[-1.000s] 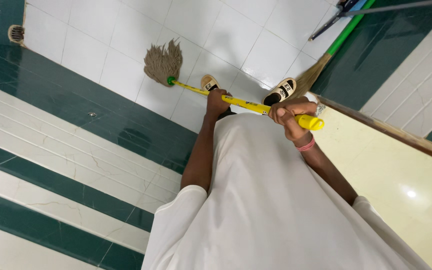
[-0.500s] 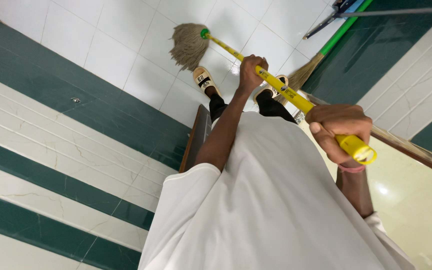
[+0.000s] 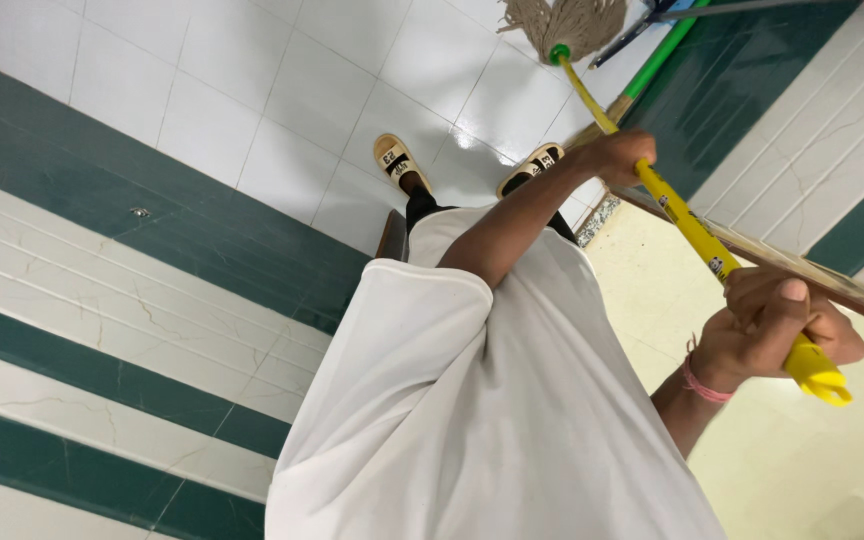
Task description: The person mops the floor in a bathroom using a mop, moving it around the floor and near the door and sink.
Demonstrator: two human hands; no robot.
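Both-handed, left hand (image 3: 620, 155) and right hand (image 3: 772, 325) have fingers wrapped round a smooth yellow mop handle (image 3: 687, 222); its stringy head (image 3: 562, 22) rests on glossy white floor tiles (image 3: 252, 90), near a green pole (image 3: 662, 55).

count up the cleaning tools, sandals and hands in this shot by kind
Mops with yellow handle: 1, the mop, gripped by the left hand and the right hand
Other long-handled tools by the wall: 2, a green handle and a grey pole
Sandals: 2, sandal and sandal
Hands: 2
Total: 7
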